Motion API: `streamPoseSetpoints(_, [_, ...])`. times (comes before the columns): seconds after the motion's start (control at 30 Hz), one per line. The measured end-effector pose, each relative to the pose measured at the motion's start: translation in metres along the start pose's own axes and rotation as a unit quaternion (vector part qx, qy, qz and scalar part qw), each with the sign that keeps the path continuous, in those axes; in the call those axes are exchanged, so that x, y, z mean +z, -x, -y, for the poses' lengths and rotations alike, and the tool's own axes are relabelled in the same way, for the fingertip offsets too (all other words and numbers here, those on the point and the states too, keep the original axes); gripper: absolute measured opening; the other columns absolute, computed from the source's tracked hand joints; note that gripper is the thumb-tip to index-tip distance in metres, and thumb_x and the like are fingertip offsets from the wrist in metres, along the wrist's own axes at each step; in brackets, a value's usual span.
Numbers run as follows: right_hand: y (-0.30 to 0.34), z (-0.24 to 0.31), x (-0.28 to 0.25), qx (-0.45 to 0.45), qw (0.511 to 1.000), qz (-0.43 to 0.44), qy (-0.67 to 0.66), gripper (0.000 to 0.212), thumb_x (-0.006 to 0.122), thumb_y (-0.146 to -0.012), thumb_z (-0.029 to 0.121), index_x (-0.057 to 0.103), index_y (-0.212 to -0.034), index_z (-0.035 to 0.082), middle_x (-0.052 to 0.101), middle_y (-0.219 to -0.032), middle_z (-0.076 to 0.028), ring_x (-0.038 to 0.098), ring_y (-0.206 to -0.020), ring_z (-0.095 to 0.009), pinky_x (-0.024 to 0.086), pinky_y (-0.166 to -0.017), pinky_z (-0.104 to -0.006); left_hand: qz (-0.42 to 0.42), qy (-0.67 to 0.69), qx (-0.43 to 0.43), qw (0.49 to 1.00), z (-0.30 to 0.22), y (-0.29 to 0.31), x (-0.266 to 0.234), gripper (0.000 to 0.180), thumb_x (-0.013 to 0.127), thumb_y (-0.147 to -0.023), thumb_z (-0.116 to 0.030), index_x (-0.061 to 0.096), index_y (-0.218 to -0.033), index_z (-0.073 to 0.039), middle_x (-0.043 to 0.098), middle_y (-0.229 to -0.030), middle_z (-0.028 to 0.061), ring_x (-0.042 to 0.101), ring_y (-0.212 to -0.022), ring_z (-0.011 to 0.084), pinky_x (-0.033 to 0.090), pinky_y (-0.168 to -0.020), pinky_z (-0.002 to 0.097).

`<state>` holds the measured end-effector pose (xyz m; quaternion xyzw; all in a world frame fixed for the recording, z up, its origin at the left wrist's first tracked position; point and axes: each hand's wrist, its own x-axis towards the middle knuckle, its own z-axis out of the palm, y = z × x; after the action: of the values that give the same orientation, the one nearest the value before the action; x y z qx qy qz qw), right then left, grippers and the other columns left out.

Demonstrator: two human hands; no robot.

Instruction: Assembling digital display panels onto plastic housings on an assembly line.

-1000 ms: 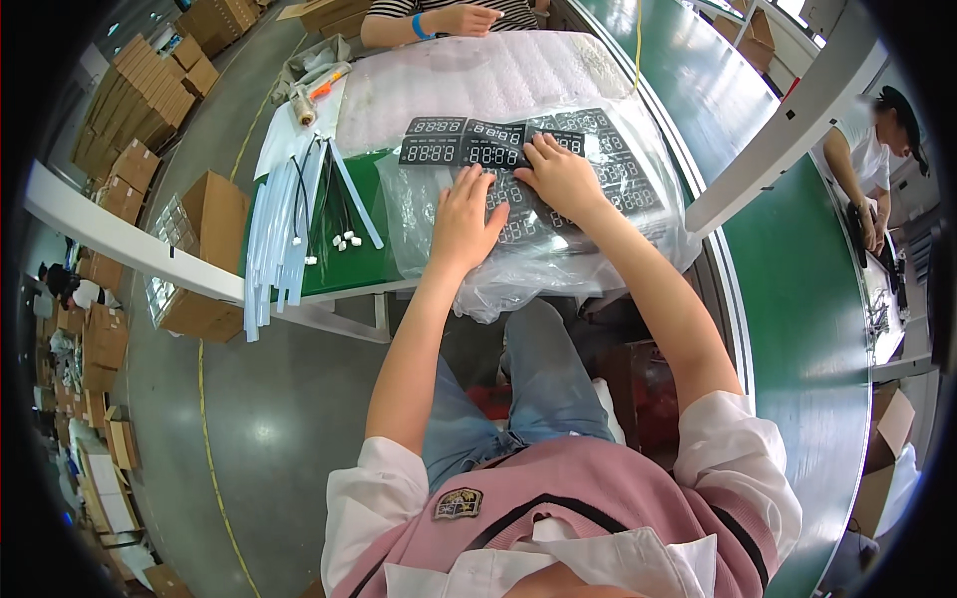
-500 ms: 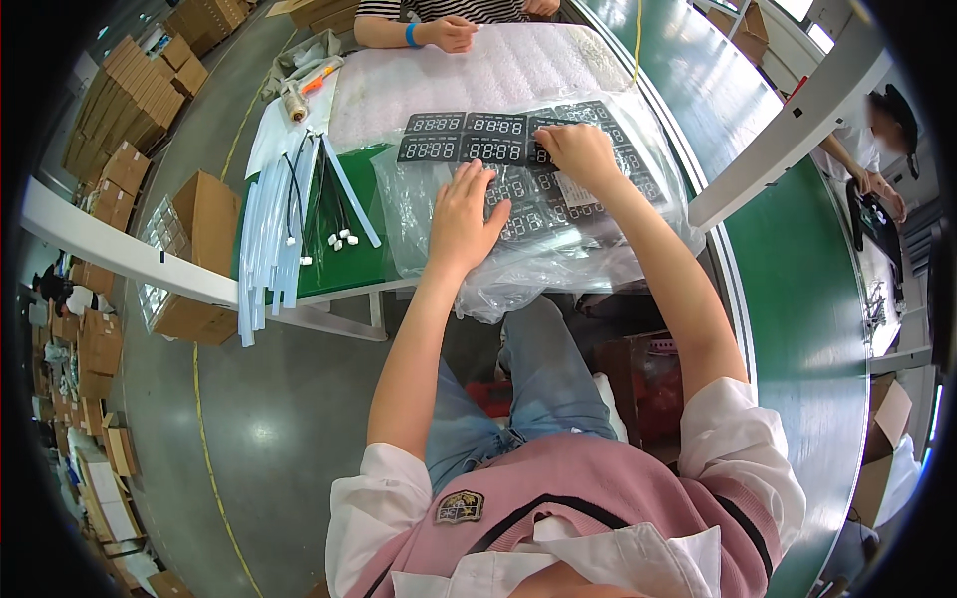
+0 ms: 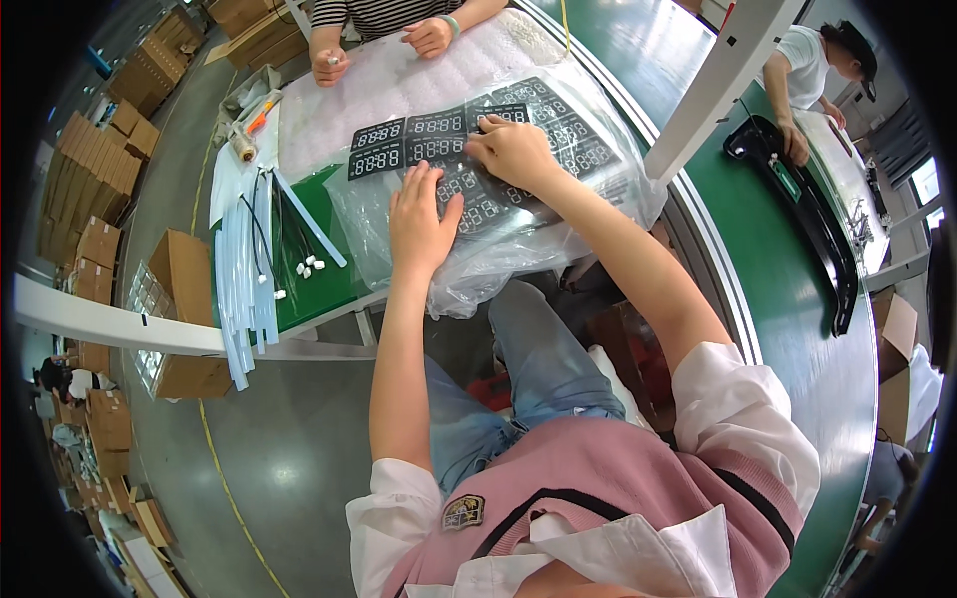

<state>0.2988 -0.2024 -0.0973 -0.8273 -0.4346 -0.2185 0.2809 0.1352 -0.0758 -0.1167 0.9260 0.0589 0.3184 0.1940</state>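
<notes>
Black sheets with white digit segments (image 3: pixel 376 159) lie on and partly under clear plastic film (image 3: pixel 394 264) at the table's near end. My left hand (image 3: pixel 421 227) rests on the near edge of the printed sheets, its fingers stretched out and the thumb apart. Over the middle of the sheets, my right hand (image 3: pixel 516 157) has its fingers bent and drawn together against the surface. Whatever is between its fingertips is hidden. A tiny white spot shows on the sheet just below them.
Left of the sheets lie pale blue strips (image 3: pixel 237 299) and black cables (image 3: pixel 257 239) with white connectors. Bubble wrap (image 3: pixel 399 70) covers the far table, where a person's hands (image 3: pixel 429 38) rest. A white post (image 3: pixel 713 95) rises at right; beyond, another person handles a long black panel (image 3: pixel 812 229).
The view has shifted, bringing the long black panel fully into sight. My right hand has moved left and nearer across the sheets; the left stays at their edge. The person opposite has spread their hands.
</notes>
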Motion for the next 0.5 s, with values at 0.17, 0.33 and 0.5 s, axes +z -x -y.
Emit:
streamPoseSetpoints(0.17, [-0.016,-0.002,-0.024,0.181,0.982,0.052,-0.029,0.036,0.064,-0.086,0.038,0.072,-0.087,0.003,0.067,-0.077,-0.014,0.065,-0.073,-0.029,0.051,-0.069,-0.0365,0.006,0.002,-0.008,1.0,-0.004,0.003,-0.004,0.044,0.062,-0.087,-0.031,0.055,-0.122,-0.005,0.051,-0.136,0.016,0.041,-0.132,0.0335,0.033,-0.104,0.0479])
streamPoseSetpoints(0.33, [-0.002,0.0,-0.11,0.11,0.881,-0.251,-0.386,0.022,0.066,-0.089,0.018,0.071,-0.095,-0.002,0.065,-0.089,-0.009,0.06,-0.07,-0.021,0.047,-0.065,-0.0274,0.093,-0.11,-0.018,0.989,-0.034,-0.015,-0.031,0.043,0.059,-0.09,-0.036,0.058,-0.118,-0.004,0.057,-0.129,0.0157,0.052,-0.122,0.0319,0.04,-0.099,0.0475])
streamPoseSetpoints(0.5, [0.066,0.044,-0.189,-0.119,0.882,-0.162,-0.425,0.042,0.069,-0.086,0.038,0.069,-0.095,-0.003,0.059,-0.101,-0.012,0.056,-0.094,-0.023,0.046,-0.081,-0.032,0.345,0.543,-0.186,0.743,-0.104,-0.03,-0.063,0.044,0.056,-0.094,-0.042,0.061,-0.114,-0.003,0.064,-0.116,0.0115,0.064,-0.098,0.0233,0.05,-0.083,0.037])
